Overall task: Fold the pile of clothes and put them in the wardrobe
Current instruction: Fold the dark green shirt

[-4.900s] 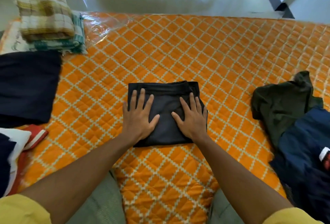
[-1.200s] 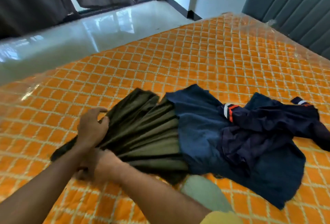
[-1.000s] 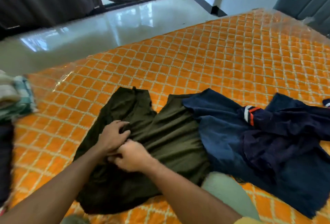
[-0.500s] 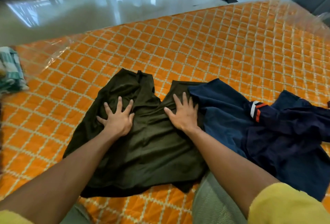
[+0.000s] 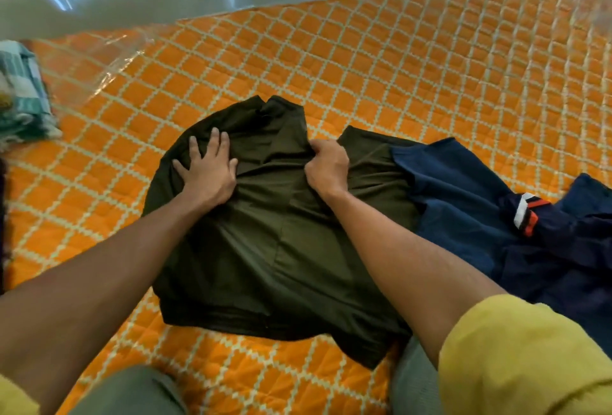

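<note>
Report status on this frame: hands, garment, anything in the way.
Left hand flat, pressing the olive shirt. Right hand curled, gripping its fabric. Shirt spread on the orange mattress, not yet folded. Navy garment overlaps its right edge.

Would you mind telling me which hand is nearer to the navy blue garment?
Right. The right hand grips the olive shirt just left of the navy blue garment; the left hand presses the shirt's far side, farther away.
</note>
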